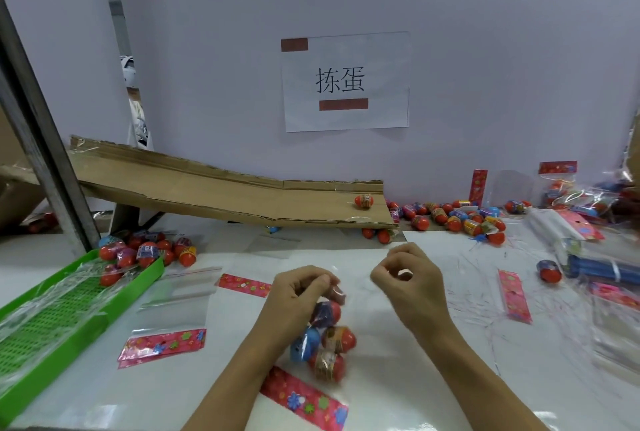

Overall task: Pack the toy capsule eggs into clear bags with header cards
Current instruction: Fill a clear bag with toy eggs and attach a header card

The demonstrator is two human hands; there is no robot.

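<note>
A clear bag (349, 323) lies in front of me with its pink flowered header card (304, 397) nearest me. It holds several capsule eggs (332, 344), red and blue. My left hand (298, 295) grips the bag's far open end, with a reddish egg (338, 293) at its fingertips. My right hand (410, 280) is pinched shut to the right of the opening, apparently on the bag's thin edge; the film there is hard to see. Loose eggs (460, 219) lie along the back wall.
A green mesh tray (52, 320) sits at the left with eggs (149, 252) beside its far end. A cardboard ramp (207, 188) with one egg (363, 201) slopes down at the back. Empty bags with header cards (162, 344) and filled bags (568, 195) lie around.
</note>
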